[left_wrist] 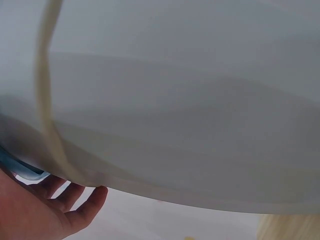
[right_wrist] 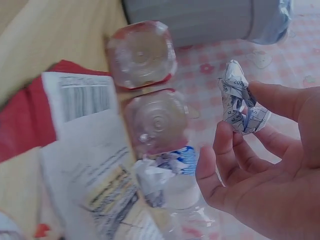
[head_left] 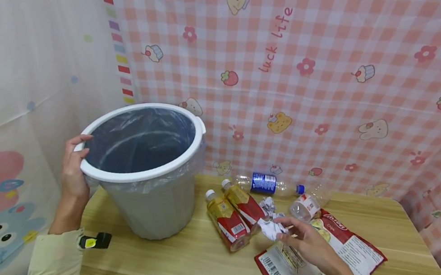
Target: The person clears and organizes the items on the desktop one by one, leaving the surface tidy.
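Observation:
A white trash bin (head_left: 151, 211) lined with a clear plastic bag stands on the left of the table. My left hand (head_left: 76, 175) grips its rim at the left, with fingertips over the edge; the left wrist view shows this hand (left_wrist: 55, 207) below the bin's pale wall (left_wrist: 190, 120). Between thumb and fingers, my right hand (head_left: 310, 245) pinches a crumpled piece of printed paper (head_left: 271, 229), held up in the right wrist view (right_wrist: 237, 102). Behind it lies another crumpled paper (head_left: 267, 204). Below the right hand is a red and white snack bag (head_left: 292, 263).
Two bottles of yellow drink, the nearer bottle (head_left: 227, 222) and the farther bottle (head_left: 243, 203), lie beside the bin. A clear bottle (head_left: 264, 184) with a blue label and another clear bottle (head_left: 308, 204) lie behind. A second snack bag (head_left: 358, 253) is at right. Checked cloth (head_left: 331, 95) hangs behind.

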### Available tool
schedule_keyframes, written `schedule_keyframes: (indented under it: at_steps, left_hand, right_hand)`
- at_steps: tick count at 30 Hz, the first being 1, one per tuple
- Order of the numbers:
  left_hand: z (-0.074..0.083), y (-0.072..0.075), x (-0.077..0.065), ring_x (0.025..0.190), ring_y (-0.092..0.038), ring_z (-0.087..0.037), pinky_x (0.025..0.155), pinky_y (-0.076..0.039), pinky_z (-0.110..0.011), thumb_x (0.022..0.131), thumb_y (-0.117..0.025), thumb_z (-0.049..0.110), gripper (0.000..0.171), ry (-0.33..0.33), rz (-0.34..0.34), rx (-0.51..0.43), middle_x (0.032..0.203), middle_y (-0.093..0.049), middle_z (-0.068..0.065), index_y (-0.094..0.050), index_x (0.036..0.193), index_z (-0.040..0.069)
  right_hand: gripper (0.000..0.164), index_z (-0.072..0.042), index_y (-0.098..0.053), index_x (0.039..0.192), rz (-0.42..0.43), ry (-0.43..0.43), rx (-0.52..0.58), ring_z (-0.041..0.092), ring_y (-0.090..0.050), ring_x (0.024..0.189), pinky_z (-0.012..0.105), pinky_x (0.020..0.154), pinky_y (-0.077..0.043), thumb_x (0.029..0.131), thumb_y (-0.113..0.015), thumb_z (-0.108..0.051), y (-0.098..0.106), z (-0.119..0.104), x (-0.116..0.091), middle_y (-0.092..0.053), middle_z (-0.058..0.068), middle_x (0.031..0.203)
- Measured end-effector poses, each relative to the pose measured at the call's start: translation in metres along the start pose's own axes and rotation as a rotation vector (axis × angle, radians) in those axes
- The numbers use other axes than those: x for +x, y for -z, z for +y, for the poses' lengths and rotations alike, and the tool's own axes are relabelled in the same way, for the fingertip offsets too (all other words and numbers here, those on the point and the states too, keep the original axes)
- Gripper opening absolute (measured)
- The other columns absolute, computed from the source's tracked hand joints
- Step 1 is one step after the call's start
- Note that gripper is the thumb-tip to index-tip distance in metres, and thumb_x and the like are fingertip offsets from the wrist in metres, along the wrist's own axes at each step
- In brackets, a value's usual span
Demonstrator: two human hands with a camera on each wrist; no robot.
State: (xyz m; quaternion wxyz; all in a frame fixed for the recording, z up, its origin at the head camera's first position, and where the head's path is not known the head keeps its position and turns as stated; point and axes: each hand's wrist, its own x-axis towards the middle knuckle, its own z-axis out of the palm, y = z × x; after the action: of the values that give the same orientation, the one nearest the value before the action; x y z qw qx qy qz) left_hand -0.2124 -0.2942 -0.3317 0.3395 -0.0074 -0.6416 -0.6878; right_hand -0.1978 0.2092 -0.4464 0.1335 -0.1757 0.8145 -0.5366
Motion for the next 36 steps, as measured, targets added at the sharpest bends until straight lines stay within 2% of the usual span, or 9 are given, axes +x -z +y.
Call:
schedule_keyframes:
  at_steps: [3,9,17,26,36]
  left_hand:
    - [0.000,0.000,0.000,0.120,-0.044,-0.020,0.093,-0.038,-0.018,0.099,-0.029,0.011,0.034,-0.002,0.001,0.006,0.137,-0.043,-0.005,-0.055,0.121,0.014]
    - [0.000,-0.001,0.002,0.119,-0.044,-0.020,0.092,-0.038,-0.018,0.099,-0.030,0.012,0.034,-0.004,0.004,0.012,0.138,-0.043,-0.005,-0.055,0.122,0.014]
    - [0.000,-0.001,0.002,0.116,-0.045,-0.019,0.091,-0.038,-0.018,0.098,-0.030,0.011,0.034,-0.008,0.010,-0.003,0.135,-0.044,-0.005,-0.056,0.120,0.014]
    - [-0.001,0.000,0.001,0.117,-0.045,-0.019,0.092,-0.038,-0.018,0.099,-0.030,0.012,0.033,0.000,0.006,-0.021,0.135,-0.043,-0.005,-0.055,0.120,0.014]
    - [-0.001,0.000,0.001,0.118,-0.045,-0.020,0.092,-0.039,-0.019,0.099,-0.029,0.011,0.033,0.008,0.008,-0.006,0.136,-0.043,-0.006,-0.055,0.120,0.014]
  right_hand:
    - [0.044,-0.005,-0.054,0.136,-0.002,0.015,0.010,0.025,-0.057,0.102,0.037,0.085,-0.052,0.098,-0.062,-0.024,0.004,-0.007,0.001,-0.052,0.019,0.129]
    - [0.043,-0.005,-0.054,0.135,0.018,0.039,0.029,0.023,-0.057,0.105,0.032,0.086,-0.050,0.097,-0.063,-0.023,0.007,-0.019,0.005,-0.051,0.017,0.131]
    - [0.041,-0.007,-0.056,0.134,0.037,0.085,-0.010,0.023,-0.058,0.109,0.030,0.088,-0.049,0.097,-0.063,-0.023,0.012,-0.035,0.011,-0.054,0.016,0.135]
    - [0.040,-0.009,-0.056,0.134,0.032,0.111,-0.023,0.026,-0.058,0.109,0.036,0.089,-0.049,0.097,-0.063,-0.023,0.011,-0.046,0.018,-0.055,0.014,0.132]
    - [0.040,-0.010,-0.055,0.135,0.026,0.148,0.003,0.027,-0.059,0.110,0.036,0.088,-0.050,0.098,-0.062,-0.021,0.016,-0.061,0.024,-0.054,0.015,0.136]
